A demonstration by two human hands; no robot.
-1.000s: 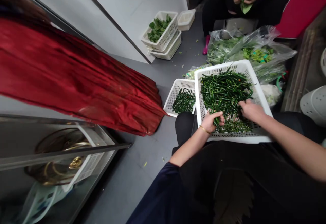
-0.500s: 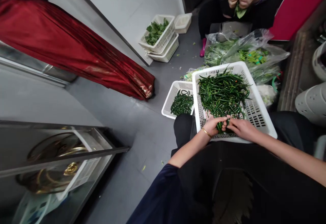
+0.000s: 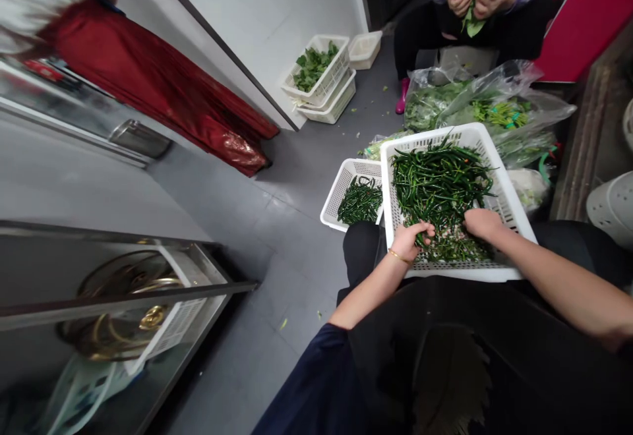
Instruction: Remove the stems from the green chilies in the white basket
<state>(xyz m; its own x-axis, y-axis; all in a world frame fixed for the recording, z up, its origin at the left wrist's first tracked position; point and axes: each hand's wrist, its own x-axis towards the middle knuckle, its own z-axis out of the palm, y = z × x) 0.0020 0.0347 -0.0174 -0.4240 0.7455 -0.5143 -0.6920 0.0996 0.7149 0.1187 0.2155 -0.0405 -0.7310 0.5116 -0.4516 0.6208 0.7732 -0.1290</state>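
Note:
A white perforated basket (image 3: 514,204) rests on my lap, heaped with long green chili peppers (image 3: 440,181). At its near end lies a layer of small green stems (image 3: 455,247). My left hand (image 3: 409,240) is closed over the near left part of the basket, with green chilies between its fingers. On the right, my right hand (image 3: 483,225) is curled at the near right edge of the heap; its fingertips and anything in them are hidden. A smaller white basket (image 3: 329,207) with more green chilies stands on the floor to the left.
Clear plastic bags (image 3: 539,109) of leafy greens lie beyond my basket. A co-worker's hands (image 3: 477,0) hold leaves. Stacked white baskets (image 3: 332,111) stand by the wall. At left are a person in a red apron (image 3: 163,86) and a metal shelf (image 3: 208,293).
My hands, together over the near end before, are now apart; the right has moved right to the heap's edge. The person in the red apron has shifted left in view.

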